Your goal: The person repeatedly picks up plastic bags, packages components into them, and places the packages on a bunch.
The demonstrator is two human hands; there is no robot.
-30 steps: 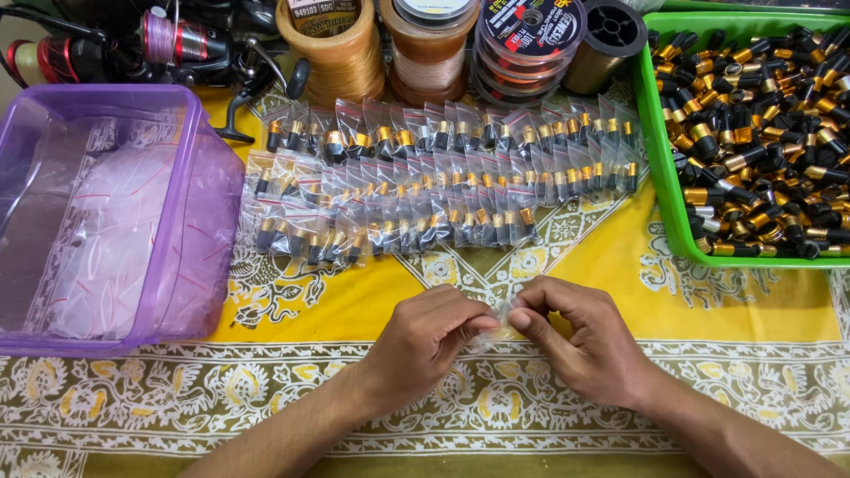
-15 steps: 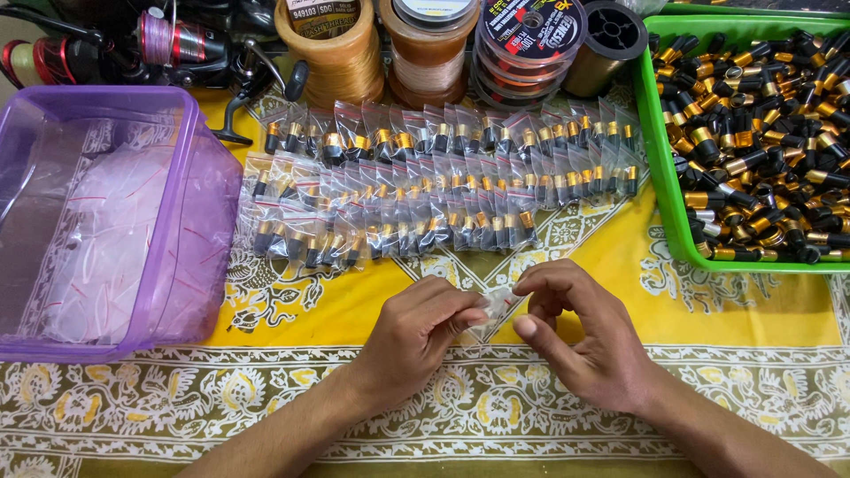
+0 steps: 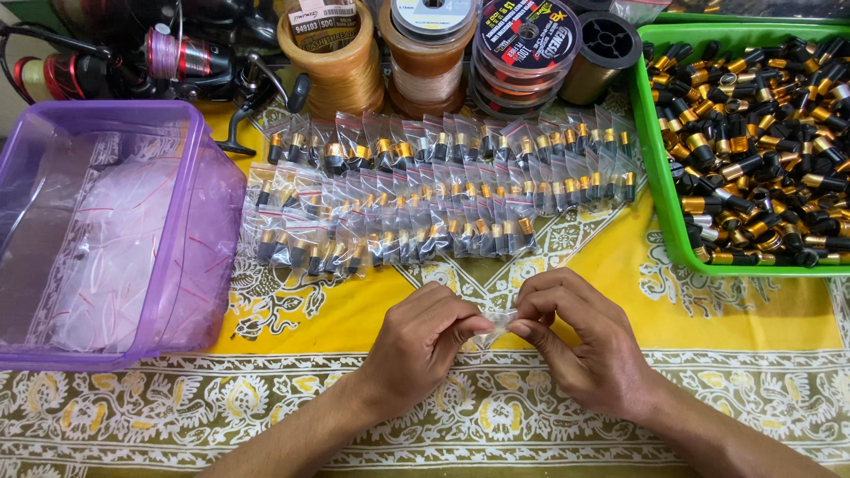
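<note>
My left hand (image 3: pixel 423 341) and my right hand (image 3: pixel 580 338) meet over the yellow patterned cloth (image 3: pixel 354 319), and both pinch one small clear plastic bag (image 3: pixel 498 325) between thumb and fingertips. The fingers hide most of the bag, so I cannot tell what is in it. Just beyond the hands lie rows of small clear bags (image 3: pixel 425 190), each with a black-and-gold cylindrical part inside. A green tray (image 3: pixel 657 190) at the right holds a heap of the same loose black-and-gold parts (image 3: pixel 761 150).
A purple translucent tub (image 3: pixel 181 221) with empty clear bags sits at the left. Several spools of line (image 3: pixel 425 49) stand along the far edge, with a fishing reel (image 3: pixel 168 57) at the back left.
The hands have drawn closer together on the small bag, with the fingertips now pinching it from both sides. Everything else stays where it was.
</note>
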